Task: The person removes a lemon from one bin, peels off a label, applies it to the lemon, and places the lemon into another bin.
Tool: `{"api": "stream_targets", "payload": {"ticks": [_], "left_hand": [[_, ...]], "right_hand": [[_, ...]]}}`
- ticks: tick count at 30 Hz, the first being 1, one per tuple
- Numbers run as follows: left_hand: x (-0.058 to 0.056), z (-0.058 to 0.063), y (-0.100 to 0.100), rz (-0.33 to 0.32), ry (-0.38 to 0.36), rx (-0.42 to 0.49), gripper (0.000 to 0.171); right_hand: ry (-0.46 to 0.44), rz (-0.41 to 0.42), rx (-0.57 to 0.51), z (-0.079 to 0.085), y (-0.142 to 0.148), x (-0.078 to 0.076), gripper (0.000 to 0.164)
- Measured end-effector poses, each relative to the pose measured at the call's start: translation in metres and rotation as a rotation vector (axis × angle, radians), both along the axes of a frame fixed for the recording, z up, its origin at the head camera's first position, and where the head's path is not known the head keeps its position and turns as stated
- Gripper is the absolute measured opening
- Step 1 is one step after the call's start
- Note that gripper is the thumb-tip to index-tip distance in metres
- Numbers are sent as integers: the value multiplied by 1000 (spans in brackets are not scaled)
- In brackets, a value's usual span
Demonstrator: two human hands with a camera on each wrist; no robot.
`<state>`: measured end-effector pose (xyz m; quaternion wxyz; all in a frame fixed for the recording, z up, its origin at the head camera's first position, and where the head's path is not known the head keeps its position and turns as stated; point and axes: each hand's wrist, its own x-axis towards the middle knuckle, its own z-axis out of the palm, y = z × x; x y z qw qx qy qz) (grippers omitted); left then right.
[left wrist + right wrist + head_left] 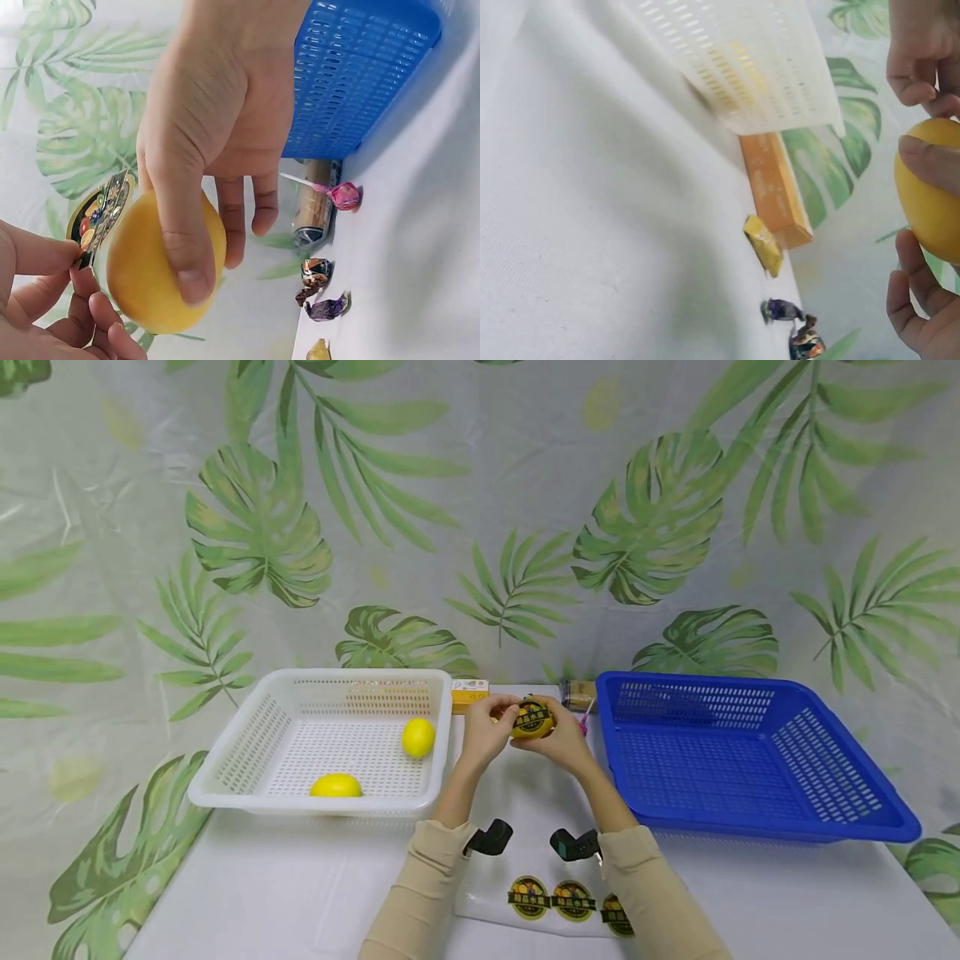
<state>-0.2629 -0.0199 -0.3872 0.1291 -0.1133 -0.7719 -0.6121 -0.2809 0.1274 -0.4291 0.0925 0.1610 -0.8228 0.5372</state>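
Note:
My right hand (564, 742) grips a yellow lemon (154, 259) in front of me, its thumb lying across the fruit. Between thumb and finger, my left hand (483, 732) pinches the edge of a round black-and-gold sticker (97, 221). The sticker stands tilted right beside the lemon; whether any of it touches the skin I cannot tell. The head view shows its printed face in front of the fruit. In the right wrist view the lemon (934, 195) is cut off by the frame edge and the sticker is hidden.
On the left, a white basket (255, 802) holds two lemons (417, 737). A blue basket (750, 822) stands right. Behind my hands are an orange box (468, 692), a wrapped brown roll (311, 206), a pink lollipop (346, 196) and wrapped sweets (327, 306). A sticker sheet (551, 918) lies nearer.

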Motion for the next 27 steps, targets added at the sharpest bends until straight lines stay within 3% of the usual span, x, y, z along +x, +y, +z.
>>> {"api": "stream_targets", "payload": {"ticks": [5, 13, 17, 20, 25, 27], "left_hand": [[-4, 1, 1, -25, 2, -40, 14], [-4, -3, -1, -7, 98, -86, 12], [-3, -7, -4, -15, 113, -71, 27], [-3, -10, -7, -48, 56, -104, 39], [-2, -13, -10, -139, -137, -215, 50], [-2, -15, -9, -154, -175, -253, 54]], "right_hand": [[19, -2, 22, 5, 2, -1, 68], [26, 19, 35, 7, 3, 1, 68], [24, 46, 25, 8, 3, 2, 68], [15, 85, -1, 10, 4, 4, 69], [-10, 151, -10, 16, 5, 9, 71], [-43, 182, -3, 19, 6, 13, 76]]}}
